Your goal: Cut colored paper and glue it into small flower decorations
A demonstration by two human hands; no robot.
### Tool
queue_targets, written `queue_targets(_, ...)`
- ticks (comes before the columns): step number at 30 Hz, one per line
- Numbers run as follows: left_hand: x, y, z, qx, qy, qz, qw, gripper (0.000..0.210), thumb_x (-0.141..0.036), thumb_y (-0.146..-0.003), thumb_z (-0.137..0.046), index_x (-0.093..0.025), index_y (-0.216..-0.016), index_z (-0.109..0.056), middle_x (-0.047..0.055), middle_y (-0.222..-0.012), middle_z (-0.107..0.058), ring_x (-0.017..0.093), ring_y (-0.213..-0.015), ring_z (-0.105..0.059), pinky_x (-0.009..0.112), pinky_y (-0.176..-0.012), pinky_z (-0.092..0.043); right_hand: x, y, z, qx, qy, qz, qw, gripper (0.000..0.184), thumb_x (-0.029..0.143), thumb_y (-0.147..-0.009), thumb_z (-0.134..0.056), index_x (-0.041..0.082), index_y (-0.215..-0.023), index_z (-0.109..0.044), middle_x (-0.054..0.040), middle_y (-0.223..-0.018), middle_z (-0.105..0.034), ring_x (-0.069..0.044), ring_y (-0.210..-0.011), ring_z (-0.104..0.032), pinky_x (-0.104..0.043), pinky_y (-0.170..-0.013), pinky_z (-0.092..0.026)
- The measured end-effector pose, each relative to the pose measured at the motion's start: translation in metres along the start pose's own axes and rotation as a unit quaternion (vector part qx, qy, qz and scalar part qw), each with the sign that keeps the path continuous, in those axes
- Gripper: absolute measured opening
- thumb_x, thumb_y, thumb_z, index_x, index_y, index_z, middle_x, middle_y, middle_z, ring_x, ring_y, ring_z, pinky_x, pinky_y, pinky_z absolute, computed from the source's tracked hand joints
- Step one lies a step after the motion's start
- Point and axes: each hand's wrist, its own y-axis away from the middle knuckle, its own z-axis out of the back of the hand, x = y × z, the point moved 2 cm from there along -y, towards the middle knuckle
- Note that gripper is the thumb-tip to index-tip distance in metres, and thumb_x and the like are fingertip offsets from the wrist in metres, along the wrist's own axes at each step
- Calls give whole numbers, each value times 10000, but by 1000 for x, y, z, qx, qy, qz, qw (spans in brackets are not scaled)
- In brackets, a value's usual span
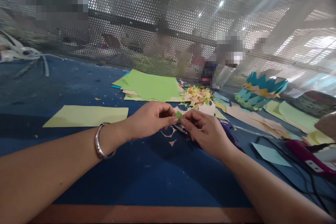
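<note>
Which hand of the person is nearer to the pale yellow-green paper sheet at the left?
Left. The left hand is just right of the sheet; the right hand is farther right, beyond the left one.

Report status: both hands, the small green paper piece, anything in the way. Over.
Left hand, right hand: both pinching. Small green paper piece: held between them. Nearby: pale triangular paper scrap on blue tabletop, not touching the piece.
</note>
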Motion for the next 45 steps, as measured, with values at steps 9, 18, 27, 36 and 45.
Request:
queue_targets(9, 0, 0, 12, -132, -29, -34, 990, 270, -438, -870, -687, -175, -824, -648, -17, -670, -590, 116, -611, -517, 238, -585, -392, -4, -4, -3, 61, 1, -12, 998, 235, 384, -973, -548, 204, -841, -620, 39, -631, -539, -105, -535, -454, -238, -508, -313)
queue_targets(18, 8, -1, 18, -105, -200, -74, 971, 164, -308, -891, -603, -186, -918, -709, 35, -842, -711, 169, -747, -616, 277, -669, -417, 1, -1, -6, 149, 54, -2, 987, 290, 403, -956, -574, 182, -811, -693, 31, -598, -553, -104, -534, -451, -237, -492, -279)
queue_targets(27, 20, -5, 23, -73, -267, -81, 958, 219, -146, -806, -546, -190, -926, -723, 66, -984, -724, 193, -792, -618, 308, -696, -419, -6, 25, 34, 133, 160, -51, 977, 242, 401, -961, -543, 231, -872, -691, 3, -703, -682, -152, -591, -594, -266, -549, -383)
queue_targets(36, 27, -8, 17, -73, -298, -94, 947, 144, -221, -838, -592, -194, -880, -727, 82, -913, -700, 208, -775, -601, 328, -720, -420, -66, 121, 71, 0, 307, -146, 940, 398, 640, -909, -531, 309, -1089, -663, -67, -1019, -725, -245, -708, -681, -364, -609, -494)
queue_targets(45, 27, -6, 16, -57, -307, -99, 945, 143, -233, -848, -582, -170, -863, -709, 107, -919, -698, 227, -817, -614, 350, -736, -433, -93, 139, 78, -32, 277, -167, 946, 320, 530, -944, -481, 277, -1025, -660, -69, -1075, -696, -267, -906, -691, -405, -788, -521)
